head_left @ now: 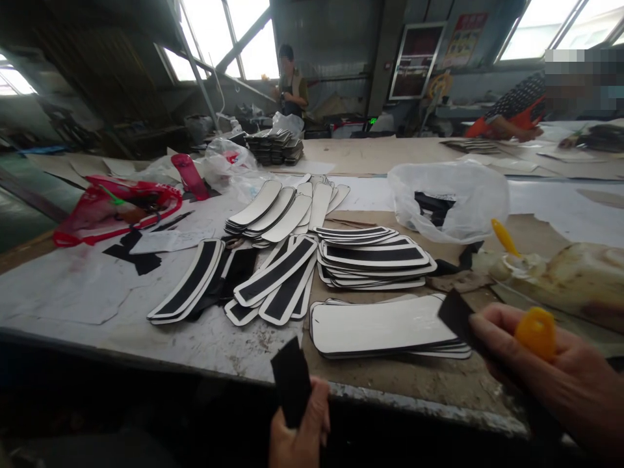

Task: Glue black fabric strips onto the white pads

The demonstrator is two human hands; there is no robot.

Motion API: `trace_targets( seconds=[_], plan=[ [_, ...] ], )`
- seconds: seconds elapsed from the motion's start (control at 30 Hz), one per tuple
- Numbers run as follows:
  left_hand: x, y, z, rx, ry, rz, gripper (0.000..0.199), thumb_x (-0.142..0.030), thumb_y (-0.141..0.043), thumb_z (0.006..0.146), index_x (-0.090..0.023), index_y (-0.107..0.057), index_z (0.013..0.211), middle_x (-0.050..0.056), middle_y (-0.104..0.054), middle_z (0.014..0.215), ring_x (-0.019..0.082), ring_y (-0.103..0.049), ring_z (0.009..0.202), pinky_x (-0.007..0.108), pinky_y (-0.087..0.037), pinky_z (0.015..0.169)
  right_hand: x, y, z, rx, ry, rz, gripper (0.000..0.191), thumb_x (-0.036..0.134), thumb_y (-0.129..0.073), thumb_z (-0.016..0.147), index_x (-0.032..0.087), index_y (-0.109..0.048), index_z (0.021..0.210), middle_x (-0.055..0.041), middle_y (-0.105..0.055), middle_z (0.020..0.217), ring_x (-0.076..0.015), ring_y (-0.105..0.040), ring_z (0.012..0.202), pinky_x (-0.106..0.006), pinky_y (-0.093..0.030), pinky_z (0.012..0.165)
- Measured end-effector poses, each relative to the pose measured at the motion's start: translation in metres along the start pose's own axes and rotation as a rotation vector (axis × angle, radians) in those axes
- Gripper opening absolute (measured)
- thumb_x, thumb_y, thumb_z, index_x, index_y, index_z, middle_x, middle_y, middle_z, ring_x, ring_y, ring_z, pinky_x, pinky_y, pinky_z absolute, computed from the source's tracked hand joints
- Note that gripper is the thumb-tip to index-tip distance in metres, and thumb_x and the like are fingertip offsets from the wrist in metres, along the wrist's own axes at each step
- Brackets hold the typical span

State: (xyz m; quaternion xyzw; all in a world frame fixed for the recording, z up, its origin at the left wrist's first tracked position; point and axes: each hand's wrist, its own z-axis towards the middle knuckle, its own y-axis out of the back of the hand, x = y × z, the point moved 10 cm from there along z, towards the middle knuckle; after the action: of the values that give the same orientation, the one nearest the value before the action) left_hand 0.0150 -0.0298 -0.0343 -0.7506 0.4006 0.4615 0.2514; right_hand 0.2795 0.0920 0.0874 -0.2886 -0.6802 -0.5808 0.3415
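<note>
My left hand is closed on a black strip, which points upward just off the table's front edge. My right hand is closed at the right, with another black strip sticking out past its thumb and fingers. A yellow handle also shows in that hand; what it belongs to is hidden. Between the hands lies a stack of plain white curved panels. Behind it are piled white panels with black strips along their middles. More such striped panels lie fanned out to the left.
Plain panels are heaped mid-table. A clear plastic bag holds dark pieces. A stained container with a yellow-handled brush sits right. A red bag lies left. Two people work behind, one leaning over the far table.
</note>
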Motion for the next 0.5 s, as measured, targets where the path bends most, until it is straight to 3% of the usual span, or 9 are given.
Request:
trace_targets(
  seconds=[0.1,0.23,0.33,0.5],
  plan=[
    [-0.035,0.018,0.026,-0.058,-0.109,0.039,0.043,-0.055,-0.070,0.063,-0.016,-0.062,0.080,-0.004,-0.046,0.052,0.010,-0.040,0.049,0.022,-0.034,0.048,0.034,-0.034,0.012,0.206,0.140,-0.162,0.041,0.059,-0.046,0.079,0.023,-0.051,0.061,-0.0015,-0.048,0.054,-0.0155,-0.043,0.050,-0.028,-0.036,0.048],
    [-0.062,0.005,0.051,0.030,-0.215,0.144,0.036,-0.048,-0.070,0.066,-0.016,-0.060,0.080,-0.002,-0.052,0.062,0.011,-0.042,0.053,0.022,-0.035,0.050,0.066,-0.090,0.030,0.423,0.301,-0.421,0.026,0.042,-0.047,0.083,0.022,-0.054,0.068,-0.0032,-0.058,0.063,-0.0166,-0.049,0.056,-0.028,-0.032,0.053],
    [-0.066,-0.002,0.059,0.049,-0.226,0.192,0.031,-0.044,-0.070,0.066,-0.016,-0.060,0.077,-0.003,-0.051,0.059,0.010,-0.041,0.050,0.022,-0.033,0.048,0.079,-0.118,0.044,0.564,0.332,-0.566,0.015,0.032,-0.051,0.082,0.020,-0.059,0.077,-0.0046,-0.063,0.071,-0.0180,-0.054,0.064,-0.027,-0.032,0.056],
    [-0.059,-0.005,0.065,0.108,-0.159,0.168,0.031,-0.040,-0.068,0.067,-0.014,-0.060,0.081,-0.005,-0.046,0.053,0.009,-0.039,0.047,0.021,-0.031,0.046,0.097,-0.151,0.053,0.813,0.383,-0.510,0.018,0.029,-0.049,0.083,0.017,-0.062,0.082,-0.0025,-0.063,0.072,-0.0147,-0.053,0.063,-0.023,-0.035,0.057]
  ],
)
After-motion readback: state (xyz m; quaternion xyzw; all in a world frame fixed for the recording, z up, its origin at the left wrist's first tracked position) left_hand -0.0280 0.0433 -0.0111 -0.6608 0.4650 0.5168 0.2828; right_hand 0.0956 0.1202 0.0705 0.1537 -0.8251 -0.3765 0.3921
